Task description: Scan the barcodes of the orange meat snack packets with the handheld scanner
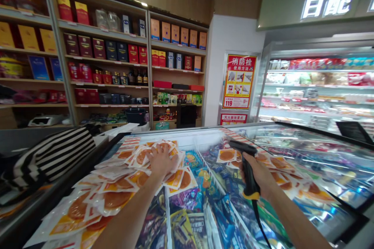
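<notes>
My left hand [162, 161] lies with spread fingers on the far end of a pile of flat packets [115, 199]. The packets are white and orange, and a round brown patty shows in each. Whether the fingertips pinch a packet's edge, I cannot tell. My right hand [260, 176] is wrapped round the handle of a black barcode scanner [250, 177] with a yellow-trimmed base and a hanging cable. The scanner's head points left, over a few similar packets [227, 155]. More of these packets [311, 191] lie to the right, beyond my right hand.
Under the glass of the chest freezer [204, 135], colourful bags [187, 221] fill compartments split by white wire dividers [209, 173]. A striped black-and-white bag [58, 155] sits at left. Boxed goods stand on wall shelves [109, 64] behind; a lit chiller [318, 72] is at right.
</notes>
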`<state>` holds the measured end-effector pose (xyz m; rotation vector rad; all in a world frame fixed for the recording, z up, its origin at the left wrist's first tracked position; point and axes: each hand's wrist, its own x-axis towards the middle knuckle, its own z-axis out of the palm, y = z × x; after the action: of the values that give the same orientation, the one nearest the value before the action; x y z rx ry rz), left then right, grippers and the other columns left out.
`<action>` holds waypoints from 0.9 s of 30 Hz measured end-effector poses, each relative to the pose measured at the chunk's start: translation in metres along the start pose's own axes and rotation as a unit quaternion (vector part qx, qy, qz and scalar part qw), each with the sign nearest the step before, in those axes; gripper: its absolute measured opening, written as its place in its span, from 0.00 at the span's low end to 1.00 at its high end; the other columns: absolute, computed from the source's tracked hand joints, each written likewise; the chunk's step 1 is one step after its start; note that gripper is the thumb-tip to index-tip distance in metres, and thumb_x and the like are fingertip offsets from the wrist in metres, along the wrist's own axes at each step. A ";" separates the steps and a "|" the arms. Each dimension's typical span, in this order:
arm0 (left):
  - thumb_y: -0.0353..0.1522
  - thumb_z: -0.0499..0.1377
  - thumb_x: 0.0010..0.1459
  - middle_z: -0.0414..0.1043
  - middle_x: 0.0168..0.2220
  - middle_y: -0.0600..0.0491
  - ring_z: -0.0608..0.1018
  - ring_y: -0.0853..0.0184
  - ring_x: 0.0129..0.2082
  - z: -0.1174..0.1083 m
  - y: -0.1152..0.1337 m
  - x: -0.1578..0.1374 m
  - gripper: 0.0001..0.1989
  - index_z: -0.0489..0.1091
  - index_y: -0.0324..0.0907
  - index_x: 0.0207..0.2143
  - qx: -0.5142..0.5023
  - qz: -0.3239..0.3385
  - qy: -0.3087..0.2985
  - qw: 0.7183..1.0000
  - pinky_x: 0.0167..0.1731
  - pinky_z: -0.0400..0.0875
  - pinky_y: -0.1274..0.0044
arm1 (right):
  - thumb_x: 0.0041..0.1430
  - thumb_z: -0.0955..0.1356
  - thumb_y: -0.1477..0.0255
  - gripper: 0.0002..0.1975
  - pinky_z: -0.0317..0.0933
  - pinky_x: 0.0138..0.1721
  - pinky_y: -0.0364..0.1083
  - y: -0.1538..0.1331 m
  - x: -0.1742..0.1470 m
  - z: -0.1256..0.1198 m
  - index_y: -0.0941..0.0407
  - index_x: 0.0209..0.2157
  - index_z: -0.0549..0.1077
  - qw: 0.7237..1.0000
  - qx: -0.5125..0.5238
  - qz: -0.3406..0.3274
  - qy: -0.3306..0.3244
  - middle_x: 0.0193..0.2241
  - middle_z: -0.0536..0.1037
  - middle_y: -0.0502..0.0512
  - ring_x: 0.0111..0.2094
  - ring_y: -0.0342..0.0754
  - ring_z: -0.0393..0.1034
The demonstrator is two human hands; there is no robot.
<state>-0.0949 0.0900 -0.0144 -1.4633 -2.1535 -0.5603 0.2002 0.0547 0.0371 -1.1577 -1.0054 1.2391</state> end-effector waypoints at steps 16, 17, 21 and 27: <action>0.29 0.45 0.50 0.70 0.31 0.45 0.65 0.57 0.41 -0.030 0.012 0.001 0.12 0.68 0.41 0.26 -0.141 0.142 -0.057 0.978 0.45 0.46 0.66 | 0.43 0.64 0.62 0.13 0.54 0.09 0.39 -0.010 -0.027 0.003 0.57 0.20 0.61 1.000 0.016 -0.006 0.014 0.11 0.65 0.45 0.11 0.39 0.59; 0.27 0.45 0.49 0.71 0.30 0.45 0.65 0.58 0.41 -0.033 0.015 0.003 0.12 0.68 0.41 0.26 -0.157 0.140 -0.055 0.976 0.46 0.46 0.67 | 0.43 0.64 0.62 0.12 0.54 0.09 0.39 -0.011 -0.029 0.000 0.57 0.20 0.61 1.000 0.015 -0.010 0.017 0.11 0.65 0.45 0.10 0.39 0.59; 0.29 0.47 0.48 0.70 0.31 0.47 0.67 0.59 0.40 -0.046 0.025 0.020 0.11 0.68 0.41 0.29 -0.244 0.101 -0.034 0.964 0.43 0.51 0.69 | 0.43 0.64 0.61 0.14 0.54 0.09 0.39 -0.011 -0.033 -0.009 0.58 0.20 0.61 1.000 0.004 -0.014 0.006 0.11 0.66 0.47 0.10 0.38 0.58; 0.35 0.42 0.52 0.71 0.29 0.50 0.71 0.65 0.31 -0.043 0.064 0.036 0.17 0.68 0.40 0.32 -0.429 -0.014 -0.017 0.903 0.30 0.62 0.77 | 0.44 0.63 0.60 0.15 0.55 0.10 0.39 -0.008 -0.042 -0.007 0.58 0.20 0.62 0.999 0.037 0.008 -0.029 0.14 0.68 0.48 0.11 0.38 0.59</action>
<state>-0.0401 0.1144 0.0463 -1.8456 -2.0308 -1.6538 0.2050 0.0128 0.0456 -1.0806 -0.9867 1.3181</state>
